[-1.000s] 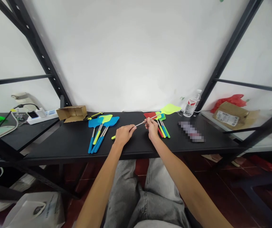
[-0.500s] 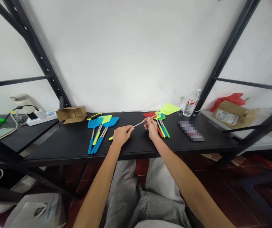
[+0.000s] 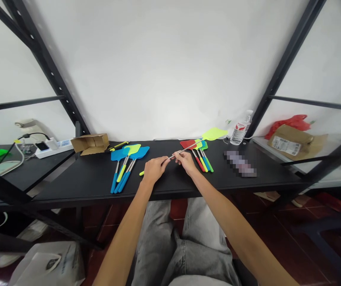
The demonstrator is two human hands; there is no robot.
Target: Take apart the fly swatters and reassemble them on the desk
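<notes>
A yellow-green fly swatter point(image 3: 214, 134) with a thin metal rod is held slantwise over the black table, its flat head up to the right. My left hand point(image 3: 155, 169) is closed around its lower part, and the yellow handle end pokes out to the left. My right hand point(image 3: 184, 159) pinches the metal rod close beside the left. To the right lie several small fly swatters point(image 3: 200, 157) in red, yellow, blue and green. On the left lie several longer fly swatters point(image 3: 128, 165), blue and yellow-green, with heads toward the wall.
An open cardboard box point(image 3: 90, 143) and a yellow-black cutter-like tool point(image 3: 118, 146) are at the back left. A clear bottle point(image 3: 241, 128) stands back right, near a blurred-out item point(image 3: 239, 163). Black frame posts rise on both sides. A power strip point(image 3: 54, 147) lies further left.
My right hand has slid down the rod toward my left hand. The swatter's head has shifted slightly right, and more rod shows beyond my right hand.
</notes>
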